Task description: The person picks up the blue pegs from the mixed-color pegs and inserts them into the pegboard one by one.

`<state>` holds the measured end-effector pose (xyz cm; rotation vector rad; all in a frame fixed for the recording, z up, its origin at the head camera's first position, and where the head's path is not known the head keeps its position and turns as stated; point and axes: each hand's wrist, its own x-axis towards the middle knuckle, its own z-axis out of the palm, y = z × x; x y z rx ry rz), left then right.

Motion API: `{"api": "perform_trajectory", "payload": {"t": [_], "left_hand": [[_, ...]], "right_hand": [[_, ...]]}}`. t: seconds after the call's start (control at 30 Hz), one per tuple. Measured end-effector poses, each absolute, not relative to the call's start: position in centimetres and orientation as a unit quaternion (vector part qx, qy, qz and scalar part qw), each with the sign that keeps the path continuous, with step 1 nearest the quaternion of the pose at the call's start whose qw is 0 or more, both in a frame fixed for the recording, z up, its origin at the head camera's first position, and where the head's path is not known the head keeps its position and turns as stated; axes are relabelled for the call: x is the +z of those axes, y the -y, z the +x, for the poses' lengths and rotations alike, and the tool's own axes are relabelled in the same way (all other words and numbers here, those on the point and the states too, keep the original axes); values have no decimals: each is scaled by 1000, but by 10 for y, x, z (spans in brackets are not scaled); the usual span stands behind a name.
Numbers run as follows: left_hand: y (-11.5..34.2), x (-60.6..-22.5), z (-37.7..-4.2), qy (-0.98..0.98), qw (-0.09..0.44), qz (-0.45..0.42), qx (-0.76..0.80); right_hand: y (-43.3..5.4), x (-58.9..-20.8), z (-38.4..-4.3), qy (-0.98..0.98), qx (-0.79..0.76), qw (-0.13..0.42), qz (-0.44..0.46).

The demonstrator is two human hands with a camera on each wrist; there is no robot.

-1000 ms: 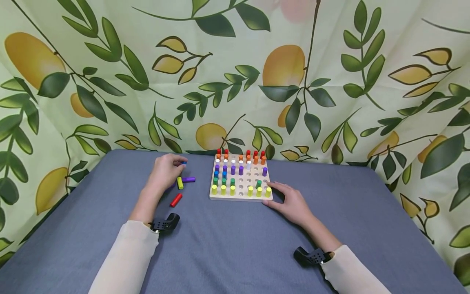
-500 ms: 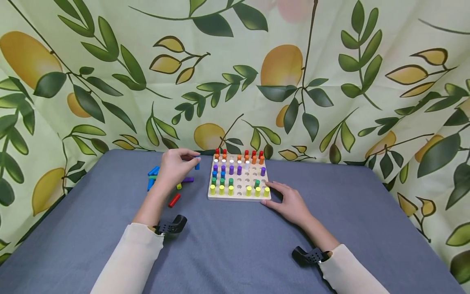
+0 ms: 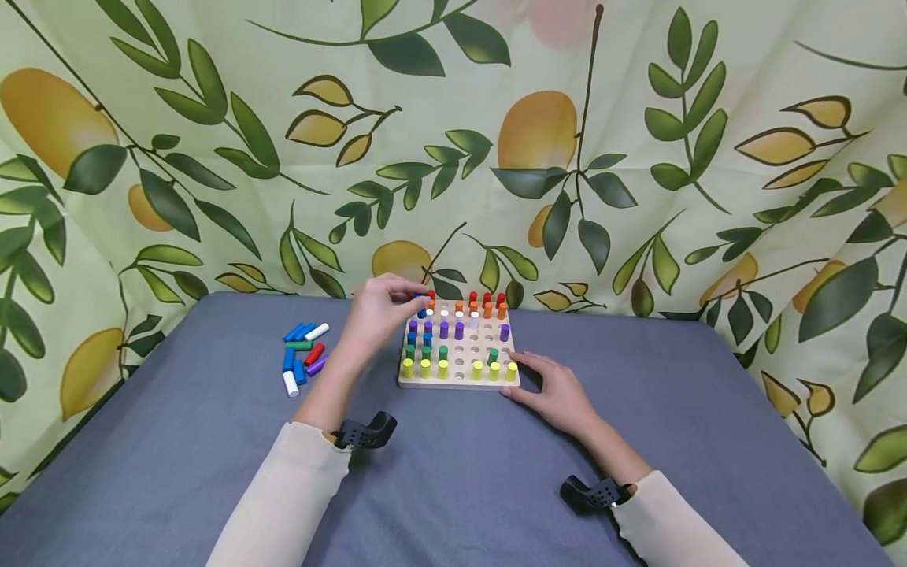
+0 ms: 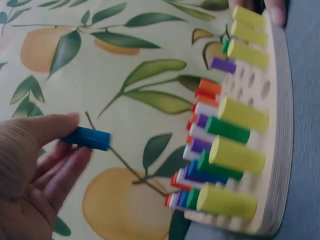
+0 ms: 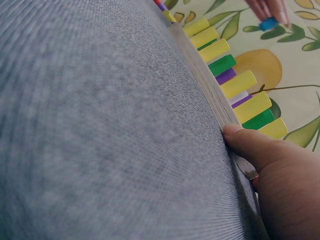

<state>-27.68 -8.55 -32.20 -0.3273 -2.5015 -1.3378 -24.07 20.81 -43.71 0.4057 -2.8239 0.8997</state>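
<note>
My left hand (image 3: 375, 316) pinches a blue peg (image 4: 95, 139) between thumb and fingers. In the head view the peg overlaps the back left corner of the wooden pegboard (image 3: 460, 383); the left wrist view shows it raised, apart from the standing pegs. Rows of red, orange, white, purple, blue, green and yellow pegs stand in the board, with bare holes toward the middle and right. My right hand (image 3: 556, 394) holds the board's front right corner, its thumb (image 5: 245, 140) against the front edge and fingers along the right side.
Left of the board, loose pegs lie in a cluster, among them a green peg (image 3: 299, 346), a red peg (image 3: 314, 354) and a white peg (image 3: 290, 384). My left forearm crosses between them and the board. A patterned cloth (image 3: 453, 197) hangs behind the grey-covered table (image 3: 453, 472).
My left hand has carried the blue peg rightward from the loose pegs to over the board's back left corner. More loose pegs now show behind it. My right hand stays at the board's corner.
</note>
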Motion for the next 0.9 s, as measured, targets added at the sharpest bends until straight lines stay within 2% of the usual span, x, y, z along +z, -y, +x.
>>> {"api": "perform_trajectory", "payload": {"t": [0.17,0.9], "left_hand": [[72,-324,-277,859,158,-125,-471],[61,-367,-300,878,101,-121,-452]], "right_hand": [[-209,-437,-241,941,301,76,136],[-208,-438,-243,942,299,75,136]]}}
